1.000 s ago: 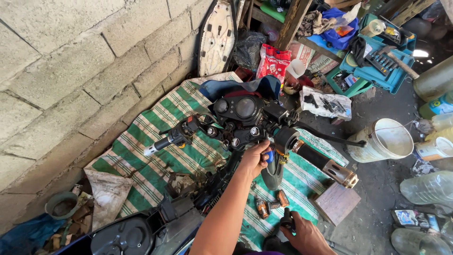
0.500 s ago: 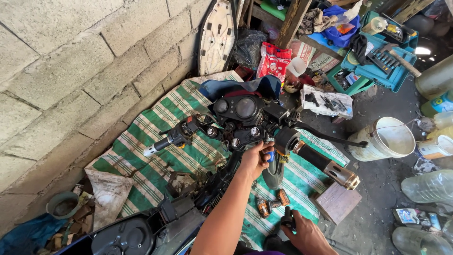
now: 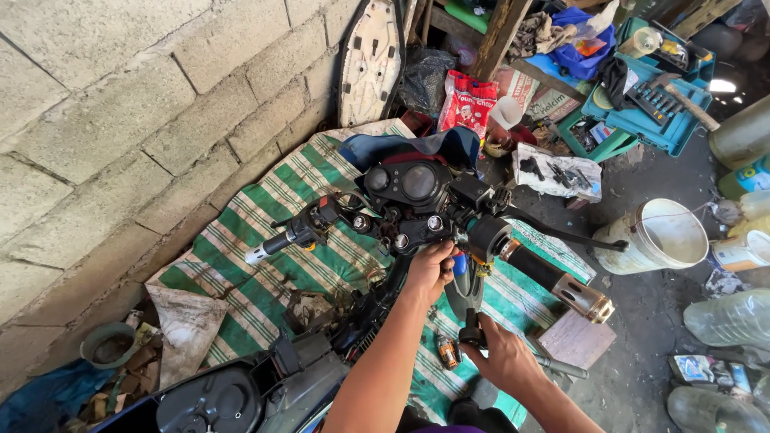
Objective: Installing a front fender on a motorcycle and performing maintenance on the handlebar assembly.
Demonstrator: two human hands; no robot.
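Observation:
I look down on a stripped motorcycle's handlebar (image 3: 417,220) with its black gauge cluster (image 3: 405,183) over a green striped cloth (image 3: 265,273). My left hand (image 3: 431,269) reaches up under the right side of the bar, fingers closed on a small blue-handled tool (image 3: 459,265) beside the black switch housing (image 3: 488,234). My right hand (image 3: 501,357) sits lower, closed on a black ratchet-like tool (image 3: 473,330) with a metal handle. The right grip (image 3: 553,281) ends in a bronze bar weight. The left grip (image 3: 277,240) is bare metal at its tip.
A block wall (image 3: 120,120) runs along the left. A white bucket (image 3: 662,234) stands at the right, clear plastic bottles (image 3: 726,321) below it. A teal tool case (image 3: 650,112) and red bag (image 3: 468,103) lie at the back. A wooden block (image 3: 576,341) sits near my right hand.
My right hand has risen from the bottom edge toward the handlebar with its tool. My left hand stays at the switch housing.

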